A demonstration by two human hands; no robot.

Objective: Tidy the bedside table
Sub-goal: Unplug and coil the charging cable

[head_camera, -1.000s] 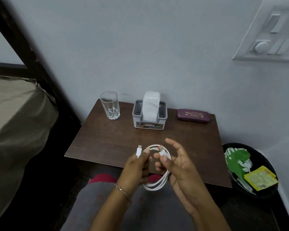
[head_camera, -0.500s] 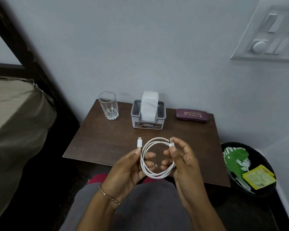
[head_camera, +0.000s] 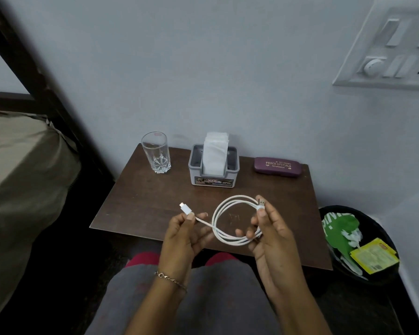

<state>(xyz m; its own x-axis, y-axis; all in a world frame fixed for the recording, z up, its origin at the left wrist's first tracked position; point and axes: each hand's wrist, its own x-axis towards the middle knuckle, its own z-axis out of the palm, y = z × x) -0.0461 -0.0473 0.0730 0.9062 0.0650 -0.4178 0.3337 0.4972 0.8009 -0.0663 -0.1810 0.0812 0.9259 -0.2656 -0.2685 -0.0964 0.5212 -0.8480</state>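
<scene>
A person's lap in grey cloth (head_camera: 203,301) is closest. Above it, both hands hold a white cable (head_camera: 230,238) in the air over the front part of the brown desk (head_camera: 143,201).

The left hand (head_camera: 182,235) wears a thin bracelet (head_camera: 169,279). Its fingers (head_camera: 191,216) pinch the cable just behind the small plug, which sticks up to the left. The right hand (head_camera: 273,235) has the round loops of the cable lying over its curled fingers, and it pinches the other plug at the top.

At the back of the desk, by the wall, stand a glass (head_camera: 156,153), a grey tissue box (head_camera: 196,165) and a purple glasses case (head_camera: 277,166), in a row from left to right. A black bin (head_camera: 335,259) with wrappers in it sits on the floor to the right of the desk. A bed (head_camera: 22,177) is on the left. A white switch board (head_camera: 392,49) is up on the wall.
</scene>
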